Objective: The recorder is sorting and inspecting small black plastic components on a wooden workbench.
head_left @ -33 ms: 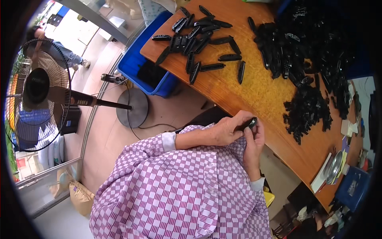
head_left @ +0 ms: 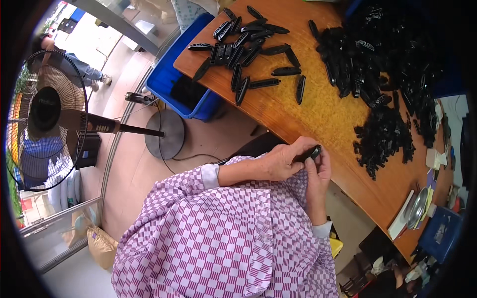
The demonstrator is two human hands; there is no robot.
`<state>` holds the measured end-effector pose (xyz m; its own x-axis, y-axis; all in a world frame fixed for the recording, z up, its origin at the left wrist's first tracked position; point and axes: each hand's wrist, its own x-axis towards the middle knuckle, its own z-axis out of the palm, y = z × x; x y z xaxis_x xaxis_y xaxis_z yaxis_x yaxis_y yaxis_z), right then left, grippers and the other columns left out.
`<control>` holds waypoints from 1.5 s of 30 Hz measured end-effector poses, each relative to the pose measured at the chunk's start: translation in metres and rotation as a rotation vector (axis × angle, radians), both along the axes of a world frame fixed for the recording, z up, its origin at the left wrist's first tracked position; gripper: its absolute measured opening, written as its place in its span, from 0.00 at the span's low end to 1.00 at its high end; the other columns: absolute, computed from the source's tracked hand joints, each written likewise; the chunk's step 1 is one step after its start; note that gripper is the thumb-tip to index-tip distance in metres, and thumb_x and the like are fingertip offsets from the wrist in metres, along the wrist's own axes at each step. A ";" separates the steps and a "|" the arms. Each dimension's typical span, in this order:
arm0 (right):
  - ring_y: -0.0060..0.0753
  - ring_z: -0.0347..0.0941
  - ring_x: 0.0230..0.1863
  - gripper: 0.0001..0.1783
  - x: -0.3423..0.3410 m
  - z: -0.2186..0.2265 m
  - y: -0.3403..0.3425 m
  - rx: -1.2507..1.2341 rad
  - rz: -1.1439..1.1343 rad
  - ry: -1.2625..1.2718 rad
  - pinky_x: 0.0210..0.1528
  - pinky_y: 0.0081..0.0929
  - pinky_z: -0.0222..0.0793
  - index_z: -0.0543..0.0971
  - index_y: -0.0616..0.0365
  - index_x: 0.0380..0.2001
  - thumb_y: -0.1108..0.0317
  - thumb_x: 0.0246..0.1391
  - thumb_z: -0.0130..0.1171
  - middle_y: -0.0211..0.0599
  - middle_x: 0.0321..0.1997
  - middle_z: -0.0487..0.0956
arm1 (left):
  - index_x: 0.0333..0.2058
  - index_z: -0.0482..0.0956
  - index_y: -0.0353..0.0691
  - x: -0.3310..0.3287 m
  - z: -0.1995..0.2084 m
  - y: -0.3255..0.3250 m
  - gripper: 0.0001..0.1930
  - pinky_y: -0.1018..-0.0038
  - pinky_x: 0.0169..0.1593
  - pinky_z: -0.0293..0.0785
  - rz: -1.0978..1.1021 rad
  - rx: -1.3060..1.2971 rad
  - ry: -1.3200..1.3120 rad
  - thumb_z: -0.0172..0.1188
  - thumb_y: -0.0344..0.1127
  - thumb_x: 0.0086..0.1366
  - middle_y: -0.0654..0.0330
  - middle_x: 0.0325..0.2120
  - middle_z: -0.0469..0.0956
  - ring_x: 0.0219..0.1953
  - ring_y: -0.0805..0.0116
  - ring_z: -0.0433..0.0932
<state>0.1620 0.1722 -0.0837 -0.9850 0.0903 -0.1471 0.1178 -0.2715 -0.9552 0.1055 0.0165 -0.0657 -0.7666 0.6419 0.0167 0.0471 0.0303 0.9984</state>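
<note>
Both of my hands meet at the near edge of the wooden table (head_left: 325,164). Between them is a small, dark, elongated plastic part (head_left: 313,153). My left hand (head_left: 285,161) grips it from the left, with its fingers curled round it. My right hand (head_left: 317,174) has its thumb pressed on the part's near side and its fingers bent behind. The hands hide much of the part. More black elongated plastic parts (head_left: 264,83) lie loose on the table beyond my left hand.
A large heap of black parts (head_left: 348,64) covers the far right, with a pile of smaller black pieces (head_left: 382,136) nearer. A blue bin (head_left: 166,74) stands left of the table beside a floor fan (head_left: 47,104). A metal dish (head_left: 416,208) sits right. Someone (head_left: 84,64) is outside.
</note>
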 end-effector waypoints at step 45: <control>0.51 0.65 0.54 0.20 -0.324 -0.035 -0.286 0.954 0.048 1.001 0.58 0.42 0.59 0.74 0.61 0.45 0.60 0.53 0.58 0.48 0.50 0.71 | 0.49 0.71 0.44 -0.204 -0.050 -0.284 0.24 0.58 0.54 0.63 1.348 -0.859 0.525 0.60 0.35 0.51 0.53 0.50 0.71 0.55 0.53 0.67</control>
<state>-0.1621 -0.1142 -0.1183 -0.6381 -0.2820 0.7164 -0.7312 0.5135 -0.4492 -0.0986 -0.2672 -0.1161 -0.7635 -0.4637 0.4494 -0.1652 0.8131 0.5582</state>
